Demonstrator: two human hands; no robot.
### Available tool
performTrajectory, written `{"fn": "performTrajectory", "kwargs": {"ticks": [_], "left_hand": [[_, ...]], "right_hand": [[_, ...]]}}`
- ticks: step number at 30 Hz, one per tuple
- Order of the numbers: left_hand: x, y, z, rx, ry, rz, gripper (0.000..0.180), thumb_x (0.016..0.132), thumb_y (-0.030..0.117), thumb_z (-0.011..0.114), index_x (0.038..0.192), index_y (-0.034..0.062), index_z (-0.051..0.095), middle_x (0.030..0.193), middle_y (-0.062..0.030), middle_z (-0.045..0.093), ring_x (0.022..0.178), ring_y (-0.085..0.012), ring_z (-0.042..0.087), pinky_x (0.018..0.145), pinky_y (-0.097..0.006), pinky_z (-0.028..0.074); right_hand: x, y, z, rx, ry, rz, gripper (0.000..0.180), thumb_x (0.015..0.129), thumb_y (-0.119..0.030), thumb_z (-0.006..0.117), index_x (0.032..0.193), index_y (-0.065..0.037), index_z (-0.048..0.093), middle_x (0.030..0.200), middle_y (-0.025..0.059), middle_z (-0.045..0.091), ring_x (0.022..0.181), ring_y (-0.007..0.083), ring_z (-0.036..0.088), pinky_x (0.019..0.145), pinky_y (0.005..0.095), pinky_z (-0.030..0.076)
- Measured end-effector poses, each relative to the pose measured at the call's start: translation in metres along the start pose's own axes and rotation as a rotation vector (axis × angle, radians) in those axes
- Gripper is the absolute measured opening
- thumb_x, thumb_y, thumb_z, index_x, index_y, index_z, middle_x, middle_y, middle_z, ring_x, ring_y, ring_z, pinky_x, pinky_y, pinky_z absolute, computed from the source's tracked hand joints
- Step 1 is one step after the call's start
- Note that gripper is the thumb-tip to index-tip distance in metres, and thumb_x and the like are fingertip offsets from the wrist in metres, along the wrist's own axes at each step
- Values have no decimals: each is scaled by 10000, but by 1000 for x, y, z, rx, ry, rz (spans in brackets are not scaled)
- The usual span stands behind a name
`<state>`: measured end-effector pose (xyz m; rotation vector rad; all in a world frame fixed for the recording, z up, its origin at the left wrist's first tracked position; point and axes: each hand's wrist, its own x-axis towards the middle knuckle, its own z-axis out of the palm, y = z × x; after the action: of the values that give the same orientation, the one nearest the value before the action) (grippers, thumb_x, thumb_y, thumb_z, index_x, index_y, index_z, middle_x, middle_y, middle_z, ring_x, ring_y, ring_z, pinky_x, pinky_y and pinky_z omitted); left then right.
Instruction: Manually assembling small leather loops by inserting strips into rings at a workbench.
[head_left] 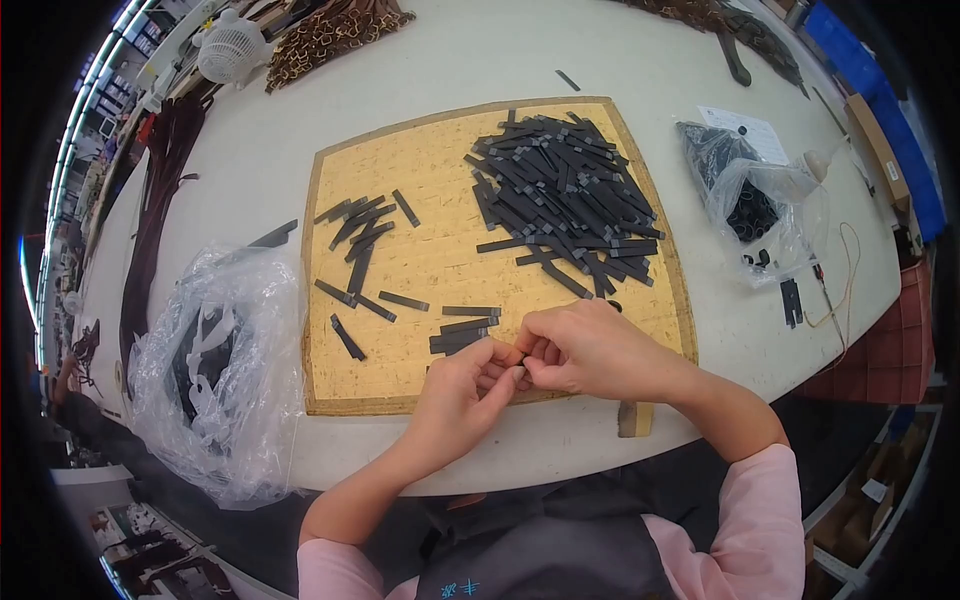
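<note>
My left hand [463,392] and my right hand [590,350] meet over the near edge of a tan cork board [430,255]. Their fingertips pinch a small black piece [521,362] between them, mostly hidden by the fingers. Just left of the hands lie a few stacked black strips [462,331]. A big heap of black strips [562,195] covers the board's far right part. Several loose black strips [360,232] are scattered on its left part.
A crumpled clear plastic bag [222,375] with dark contents sits at the table's left near edge. Another clear bag [752,200] with black parts lies right of the board, beside a white paper [748,128]. A white fan [228,45] and brown straps [330,32] are at the far side.
</note>
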<state>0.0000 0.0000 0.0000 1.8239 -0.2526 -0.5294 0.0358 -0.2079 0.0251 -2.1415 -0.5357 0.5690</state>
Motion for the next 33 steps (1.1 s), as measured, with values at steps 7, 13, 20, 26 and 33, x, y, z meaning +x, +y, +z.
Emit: {"fn": "performTrajectory", "kwargs": {"ticks": [7, 13, 20, 26, 33], "left_hand": [[2, 2, 5, -44, 11, -11, 110, 968, -10, 590, 1059, -59, 629, 910, -145, 751, 871, -179, 751, 777, -286, 592], [2, 1, 4, -37, -4, -1, 104, 970, -12, 590, 1054, -58, 630, 908, -135, 752, 878, -169, 748, 780, -282, 590], [2, 4, 3, -31, 2, -23, 104, 969, -16, 590, 1056, -56, 632, 900, -132, 750, 877, -166, 747, 778, -283, 591], [1, 2, 3, -11, 7, -4, 106, 964, -21, 593, 1055, -57, 634, 898, -133, 749, 873, -173, 749, 770, -283, 592], [0, 3, 3, 10, 9, -2, 103, 962, -20, 596, 1050, -55, 635, 896, -133, 748, 866, -172, 749, 764, -284, 591]], "right_hand": [[-4, 4, -2, 7, -3, 2, 196, 862, -170, 728, 931, 12, 706, 759, 117, 719, 702, 214, 717, 665, 313, 555], [-3, 3, -2, -19, 9, -7, 199, 868, -180, 719, 929, 9, 706, 749, 113, 716, 706, 220, 718, 678, 318, 556], [-4, 2, -1, 28, 14, 13, 259, 834, -252, 731, 887, 0, 701, 793, 136, 722, 774, 300, 704, 710, 397, 534], [-4, 3, 0, 20, 8, 7, 257, 828, -249, 732, 883, 0, 702, 785, 135, 721, 771, 301, 705, 707, 405, 534], [-4, 7, 2, -1, 24, -60, 225, 883, -223, 712, 928, -3, 719, 764, 127, 719, 700, 254, 707, 645, 346, 540]]}}
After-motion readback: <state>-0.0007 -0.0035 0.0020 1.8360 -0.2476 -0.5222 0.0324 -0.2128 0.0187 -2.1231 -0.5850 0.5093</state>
